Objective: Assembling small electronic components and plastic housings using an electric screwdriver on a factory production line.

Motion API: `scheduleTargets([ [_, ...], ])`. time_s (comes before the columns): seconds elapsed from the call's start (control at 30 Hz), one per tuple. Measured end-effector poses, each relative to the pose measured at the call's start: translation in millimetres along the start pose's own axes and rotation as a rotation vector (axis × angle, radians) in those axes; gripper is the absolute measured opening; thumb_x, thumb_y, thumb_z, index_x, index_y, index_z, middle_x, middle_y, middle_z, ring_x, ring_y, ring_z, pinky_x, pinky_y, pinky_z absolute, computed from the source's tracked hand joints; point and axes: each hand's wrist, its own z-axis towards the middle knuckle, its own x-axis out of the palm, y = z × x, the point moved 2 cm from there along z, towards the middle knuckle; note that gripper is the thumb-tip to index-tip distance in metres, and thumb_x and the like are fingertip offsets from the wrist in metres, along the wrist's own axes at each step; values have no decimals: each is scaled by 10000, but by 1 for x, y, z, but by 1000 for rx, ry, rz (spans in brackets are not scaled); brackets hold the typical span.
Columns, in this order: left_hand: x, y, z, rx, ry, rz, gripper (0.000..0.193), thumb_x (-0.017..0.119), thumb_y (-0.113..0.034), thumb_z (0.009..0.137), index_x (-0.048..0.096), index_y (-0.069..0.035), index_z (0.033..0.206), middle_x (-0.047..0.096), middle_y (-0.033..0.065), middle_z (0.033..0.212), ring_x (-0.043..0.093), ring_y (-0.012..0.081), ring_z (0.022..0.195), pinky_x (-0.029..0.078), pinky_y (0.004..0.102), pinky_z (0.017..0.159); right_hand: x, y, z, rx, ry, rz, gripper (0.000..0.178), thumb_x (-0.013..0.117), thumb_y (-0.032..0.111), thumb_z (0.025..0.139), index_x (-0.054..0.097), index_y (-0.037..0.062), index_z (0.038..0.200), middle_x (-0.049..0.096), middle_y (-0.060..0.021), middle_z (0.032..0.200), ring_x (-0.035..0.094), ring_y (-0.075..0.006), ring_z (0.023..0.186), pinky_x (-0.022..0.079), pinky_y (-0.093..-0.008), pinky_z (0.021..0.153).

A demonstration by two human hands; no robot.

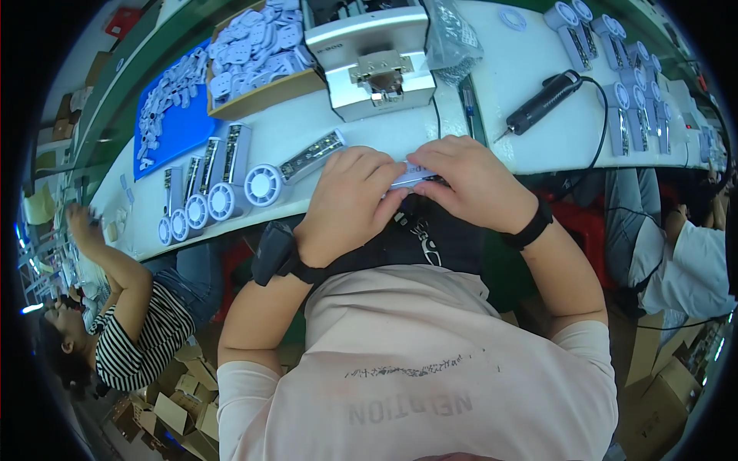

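Observation:
At the table's near edge I hold a small pale lavender plastic piece [410,177] between both hands. My left hand [350,198] pinches its left end, with thumb and forefinger pressed on it. My right hand [470,183] is closed on its right end, the thumb underneath. Fingers cover much of the piece, so its full shape is hidden. Left of my left hand lies a lavender handheld fan [265,185] with its handle uncovered, showing parts inside. Several similar fans [222,200] stand in a row beside it.
A silver machine [374,65] stands at the table's back. Left of it are a carton of lavender covers [265,83] and a blue tray [146,164] of small parts. An electric screwdriver [544,101] with a cord lies right, near more fans [638,104]. Co-workers sit on both sides.

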Motion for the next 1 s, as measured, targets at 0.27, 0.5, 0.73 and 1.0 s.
scheduleTargets([
  [0.27,2,3,-1,23,-21,6,321,807,-218,819,703,-83,1091,660,76,1038,617,309,1037,477,446,904,3,11,0,-44,-87,-99,418,800,157,865,685,27,1245,715,-150,1175,664,-368,1093,517,-449,948],
  [0.5,6,-4,2,16,41,128,316,821,-207,754,687,-103,1020,654,93,973,639,313,965,483,418,848,3,10,-6,78,-31,-33,483,791,94,850,654,4,1305,677,-195,1308,641,-385,1201,511,-440,1022],
  [0.73,-130,-3,-66,-88,-330,29,328,803,-152,780,727,-66,1087,734,118,1027,710,307,980,543,438,876,-24,47,-27,161,-399,158,482,759,23,850,649,4,1319,661,-156,1338,630,-351,1216,505,-419,1034],
  [1.0,-267,144,-175,-794,-586,415,377,742,-222,899,733,14,1193,759,229,1086,739,378,989,581,464,871,3,67,40,213,-108,140,397,749,50,890,664,15,1276,672,-161,1277,659,-329,1149,545,-404,941],
])
